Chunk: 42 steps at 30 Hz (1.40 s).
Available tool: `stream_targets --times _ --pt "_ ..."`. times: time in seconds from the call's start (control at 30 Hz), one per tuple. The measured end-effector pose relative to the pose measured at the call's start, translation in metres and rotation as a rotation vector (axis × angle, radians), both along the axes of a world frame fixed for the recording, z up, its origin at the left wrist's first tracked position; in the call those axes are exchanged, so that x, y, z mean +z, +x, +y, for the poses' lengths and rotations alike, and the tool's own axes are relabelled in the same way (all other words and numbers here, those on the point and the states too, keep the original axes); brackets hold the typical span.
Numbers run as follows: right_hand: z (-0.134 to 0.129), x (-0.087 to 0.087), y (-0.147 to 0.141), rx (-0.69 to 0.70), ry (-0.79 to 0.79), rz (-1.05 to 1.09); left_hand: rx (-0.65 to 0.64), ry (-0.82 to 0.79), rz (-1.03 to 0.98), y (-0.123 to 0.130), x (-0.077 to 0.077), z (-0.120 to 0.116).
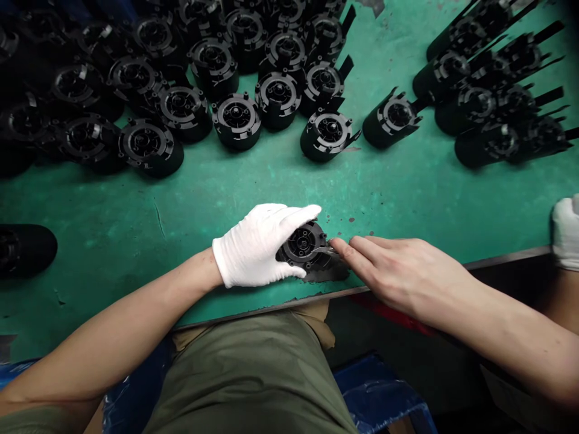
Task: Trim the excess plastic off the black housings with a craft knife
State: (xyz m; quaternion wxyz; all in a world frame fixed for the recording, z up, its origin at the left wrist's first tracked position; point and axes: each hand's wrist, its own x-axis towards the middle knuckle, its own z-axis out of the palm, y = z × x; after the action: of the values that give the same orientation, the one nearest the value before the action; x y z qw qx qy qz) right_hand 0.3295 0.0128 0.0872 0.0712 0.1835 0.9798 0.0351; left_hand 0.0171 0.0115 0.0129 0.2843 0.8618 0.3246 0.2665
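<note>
My left hand (pixel 256 245), in a white cotton glove, presses down on a round black plastic housing (pixel 304 246) lying at the bench's front edge. My right hand (pixel 398 271) is bare, and its fingertips pinch a small metal blade or deburring tool (pixel 326 250) against the housing's rim. The tool's tip and part of the housing are hidden by my fingers. A thin black flap of the housing (pixel 325 272) lies flat under it.
Several black cylindrical housings stand in rows on the green bench mat (pixel 217 205), at the back left (pixel 237 120) and back right (pixel 393 119). One more lies at the left (pixel 22 252). The bench has a metal front edge (pixel 271 304). Another person's white-gloved hand (pixel 565 232) is at the right border.
</note>
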Motion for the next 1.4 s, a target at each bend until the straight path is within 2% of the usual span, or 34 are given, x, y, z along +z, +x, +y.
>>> stream_targets --times 0.3,0.37,0.47,0.53,0.7,0.83,0.97,1.2,1.4 --pt "0.025 -0.008 0.006 0.114 -0.130 0.126 -0.046 0.012 -0.010 -0.001 0.001 0.005" --pt "0.023 -0.010 0.009 0.058 -0.150 0.169 -0.039 0.008 -0.019 0.000 0.002 0.005" --pt "0.011 -0.010 0.011 -0.143 -0.107 0.174 -0.029 -0.010 -0.021 0.000 0.003 0.003" --pt "-0.001 -0.011 0.011 -0.229 -0.060 0.179 -0.027 -0.013 -0.017 0.000 0.002 0.002" --pt "-0.016 -0.018 0.008 -0.255 -0.059 0.213 -0.034 -0.011 -0.010 -0.001 0.001 0.002" --pt "-0.014 -0.017 0.006 -0.229 -0.050 0.196 -0.038 0.006 -0.017 0.000 0.002 0.002" --pt "-0.008 -0.013 0.004 -0.147 -0.025 0.183 -0.034 0.006 -0.013 0.000 0.003 0.002" --pt "-0.002 -0.015 0.001 -0.107 -0.072 0.185 -0.043 -0.015 -0.005 -0.001 0.004 0.003" --pt "0.001 -0.005 0.002 -0.032 -0.061 0.109 -0.041 -0.027 -0.015 -0.001 0.005 0.002"
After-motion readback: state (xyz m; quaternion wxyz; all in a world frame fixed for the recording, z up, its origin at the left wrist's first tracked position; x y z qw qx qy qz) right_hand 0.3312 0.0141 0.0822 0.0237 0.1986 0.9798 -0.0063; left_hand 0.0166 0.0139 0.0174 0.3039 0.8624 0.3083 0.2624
